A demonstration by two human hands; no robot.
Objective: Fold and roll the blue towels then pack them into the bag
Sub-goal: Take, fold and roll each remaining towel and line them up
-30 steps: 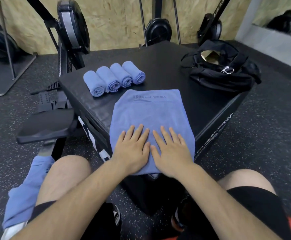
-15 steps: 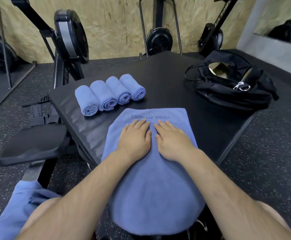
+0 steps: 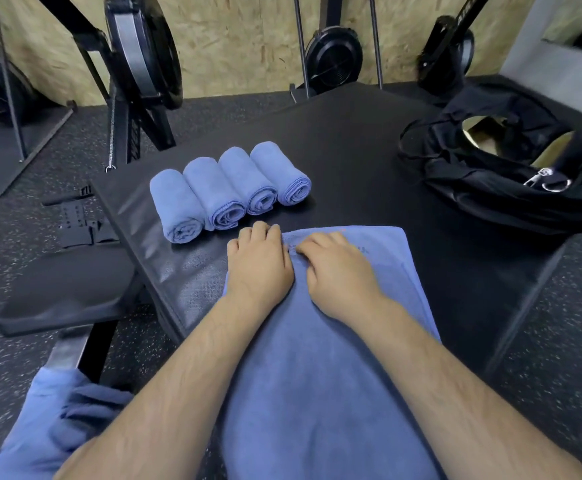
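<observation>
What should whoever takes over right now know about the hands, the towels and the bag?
Left hand and right hand: fingers curled on the far edge of the flat towel, grip unclear.
Four rolled towels lie in a row on the black platform, left of the open black bag.
Loose blue cloth lies at lower left.
Done: four rolled. Left: roll this one, pack all.

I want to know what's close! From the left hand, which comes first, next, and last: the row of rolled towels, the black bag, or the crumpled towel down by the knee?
1. Row of rolled towels: just beyond the left hand, slightly left.
2. Crumpled towel: low at the left, off the black platform.
3. Black bag: far right, past the right hand.
</observation>
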